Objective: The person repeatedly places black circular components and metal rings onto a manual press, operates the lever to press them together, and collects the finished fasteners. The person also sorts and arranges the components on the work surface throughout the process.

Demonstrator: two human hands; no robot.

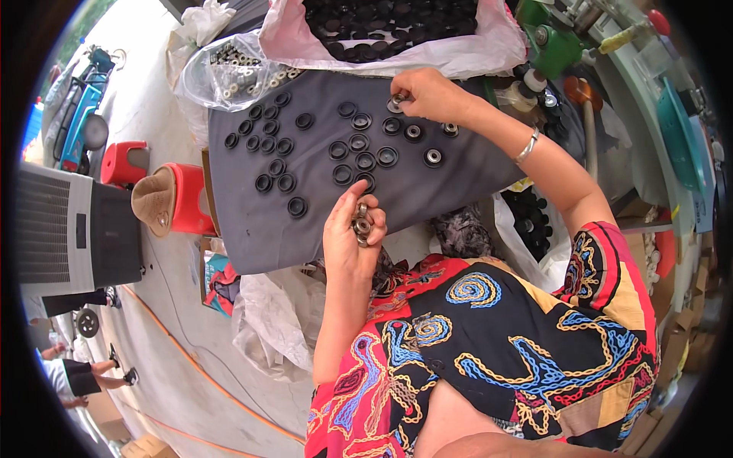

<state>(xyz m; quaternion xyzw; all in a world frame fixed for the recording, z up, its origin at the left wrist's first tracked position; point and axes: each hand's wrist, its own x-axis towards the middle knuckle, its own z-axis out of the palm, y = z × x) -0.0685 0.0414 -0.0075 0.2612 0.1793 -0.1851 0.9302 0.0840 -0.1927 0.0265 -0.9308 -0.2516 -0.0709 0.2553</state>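
Observation:
My left hand (pixel 347 238) is held palm up at the table's near edge, its fingers curled around several small metal bearings (pixel 363 224). Farther off to the right, my right hand (pixel 431 95) pinches one metal bearing (pixel 396 101) just above the black plastic rings. These round black rings (pixel 359 143) lie spread over a grey cloth (pixel 244 237), some in a loose group at the left, others in the middle. Toward the right, a few rings have a shiny metal centre, such as one ring with a bearing (pixel 434 157). My fingertips partly hide the pinched bearing.
A large white sack (pixel 279 34) of black round parts sits at the far edge, beside a clear bag (pixel 221 84) of metal bearings. Green machinery (pixel 551 46) and a mallet (pixel 584 91) are at right. Red stools (pixel 191 202) and a grey air cooler (pixel 57 229) stand left.

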